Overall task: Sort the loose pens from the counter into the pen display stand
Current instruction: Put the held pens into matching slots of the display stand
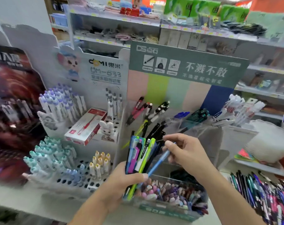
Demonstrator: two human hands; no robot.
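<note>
Fingers [168,144] pinching slim blue pen [159,164], seemingly plastic, blurred

Pen display stand [185,101] behind both hands, loose pens [264,194] on counter at right, boxed pens [85,126] at left

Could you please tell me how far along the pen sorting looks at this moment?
Partly done: the pen display stand already holds red, black, blue and teal pens in its compartments. In hand: the left hand grips a mixed bunch of pens while the right hand pulls out a light blue pen. Left: a pile of loose pens on the counter.
</note>
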